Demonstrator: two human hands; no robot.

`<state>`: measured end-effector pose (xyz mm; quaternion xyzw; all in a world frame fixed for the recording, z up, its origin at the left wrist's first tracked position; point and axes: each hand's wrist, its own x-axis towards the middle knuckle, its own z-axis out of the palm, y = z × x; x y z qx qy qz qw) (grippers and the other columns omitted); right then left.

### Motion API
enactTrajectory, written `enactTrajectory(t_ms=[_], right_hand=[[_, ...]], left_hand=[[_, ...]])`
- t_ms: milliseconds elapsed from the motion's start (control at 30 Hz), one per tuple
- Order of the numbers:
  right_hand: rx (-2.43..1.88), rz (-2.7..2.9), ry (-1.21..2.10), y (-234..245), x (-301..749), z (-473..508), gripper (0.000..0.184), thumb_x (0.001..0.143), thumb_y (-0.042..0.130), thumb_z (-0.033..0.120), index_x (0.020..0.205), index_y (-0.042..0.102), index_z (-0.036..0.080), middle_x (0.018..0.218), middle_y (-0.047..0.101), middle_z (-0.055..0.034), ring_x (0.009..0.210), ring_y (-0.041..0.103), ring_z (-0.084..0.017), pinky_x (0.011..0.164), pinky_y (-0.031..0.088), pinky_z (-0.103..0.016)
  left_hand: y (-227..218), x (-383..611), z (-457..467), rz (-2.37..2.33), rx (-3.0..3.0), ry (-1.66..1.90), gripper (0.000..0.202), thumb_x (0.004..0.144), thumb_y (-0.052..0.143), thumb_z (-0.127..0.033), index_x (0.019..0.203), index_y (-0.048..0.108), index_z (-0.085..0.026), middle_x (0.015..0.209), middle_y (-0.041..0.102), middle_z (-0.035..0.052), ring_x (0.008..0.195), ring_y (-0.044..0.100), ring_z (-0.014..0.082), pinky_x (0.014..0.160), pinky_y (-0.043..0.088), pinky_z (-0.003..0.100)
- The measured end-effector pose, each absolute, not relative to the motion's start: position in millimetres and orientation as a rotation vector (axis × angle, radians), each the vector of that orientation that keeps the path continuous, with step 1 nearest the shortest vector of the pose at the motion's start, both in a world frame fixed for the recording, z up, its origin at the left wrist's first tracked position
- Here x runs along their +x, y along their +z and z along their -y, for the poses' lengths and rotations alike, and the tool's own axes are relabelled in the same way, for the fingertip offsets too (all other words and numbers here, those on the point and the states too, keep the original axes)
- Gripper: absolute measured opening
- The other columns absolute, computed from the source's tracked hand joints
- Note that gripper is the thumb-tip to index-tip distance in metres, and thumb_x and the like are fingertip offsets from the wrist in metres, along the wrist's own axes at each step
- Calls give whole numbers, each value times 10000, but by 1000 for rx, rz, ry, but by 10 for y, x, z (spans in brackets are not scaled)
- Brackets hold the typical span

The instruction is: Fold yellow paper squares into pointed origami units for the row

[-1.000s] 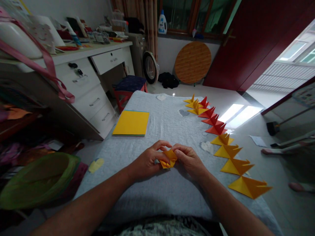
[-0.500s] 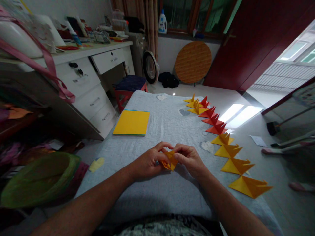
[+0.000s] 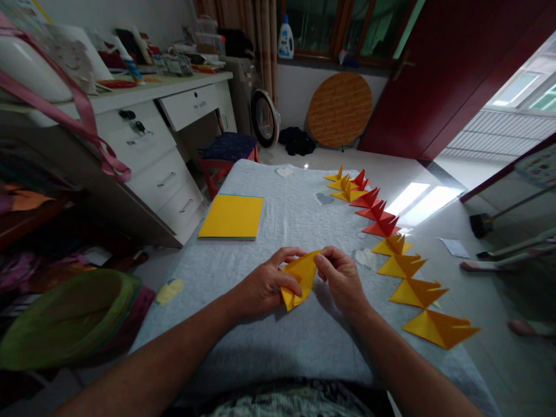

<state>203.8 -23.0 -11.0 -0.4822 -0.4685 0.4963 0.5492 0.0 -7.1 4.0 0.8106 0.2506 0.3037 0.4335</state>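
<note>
Between my hands, just above the cloth, is a partly folded sheet of yellow origami paper point(image 3: 304, 272). My left hand point(image 3: 270, 284) is closed on its left and lower part, with the thumb lying across the folds. The fingers of my right hand point(image 3: 341, 277) pinch the paper's upper right corner. Some of the folds are hidden behind my left fingers. Farther left on the cloth lies a square stack of paper point(image 3: 232, 217) with a yellow sheet on top. To the right runs a row of folded yellow paper figures point(image 3: 419, 292) and red paper figures point(image 3: 377, 213).
A pale blue quilted cloth point(image 3: 291, 220) covers the table. To the left stand a white desk point(image 3: 150, 145) and a green basket point(image 3: 73, 315). Beyond the far edge are a stool point(image 3: 228, 147), an open washing machine door point(image 3: 264, 119) and a round wooden tabletop point(image 3: 341, 110).
The yellow paper, bunched up half a second ago, is now spread into a larger, flatter shape. My right hand has moved slightly to the right with the corner.
</note>
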Motion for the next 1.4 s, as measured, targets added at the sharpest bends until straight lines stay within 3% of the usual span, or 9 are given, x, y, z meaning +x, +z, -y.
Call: enactTrajectory(t_ms=[167,367,567,733,900,1067,1233,1400], right_hand=[[-1153,1114,1222,-114,2029,233,284,811,711,464,769,591,210,571,468,61,501,363,-90,467,288,-229],[-1070,1268,1485,-99,2003,263,323,788,722,498,835,640,189,668,561,26,562,443,-99,518,333,-229],[-1112,1357,1413,-148,1997,263,301,805,693,465,735,611,184,634,531,31,579,451,-108,550,359,-242],[-1218,1395,1279,-147,1985,281,273,776,714,401,675,569,193,570,442,62,538,379,-88,503,299,-221],[-1079,1376,1347,-101,2011,289,262,833,659,444,772,637,190,626,529,25,563,439,-105,519,337,-232],[-1166,1472,1138,-84,2002,297,225,861,603,366,726,638,189,633,572,8,580,493,-121,551,379,-250],[-1283,1620,761,-72,1969,328,242,824,591,258,593,551,197,521,468,42,487,414,-93,502,314,-243],[-1276,1623,731,-62,1953,323,199,833,581,259,646,571,193,555,496,35,502,433,-96,506,335,-237]], left_hand=[[2,-5,63,-646,1989,815,103,821,724,-150,822,775,-240,1398,460,60,1165,574,213,997,515,381],[18,-30,66,-727,1992,904,137,814,718,-136,868,778,-246,1373,485,60,1213,560,233,1044,481,405],[-3,-40,68,-746,1987,897,133,813,728,-155,877,784,-258,1371,502,58,1158,588,224,1004,509,400],[-32,-29,69,-767,2008,912,158,823,710,-157,912,781,-266,1327,548,59,1186,578,225,1018,496,398],[-14,-13,57,-710,1987,897,106,831,704,-178,885,771,-240,1226,606,68,1072,627,198,948,527,368],[-1,-7,45,-623,1991,877,102,850,678,-185,896,761,-224,1070,644,65,946,641,168,839,535,305],[-15,-1,45,-578,2023,862,96,836,688,-172,895,750,-217,990,641,50,896,633,156,810,523,281],[-29,14,46,-555,2029,820,76,841,683,-169,885,735,-202,984,644,54,902,630,161,799,511,279]])
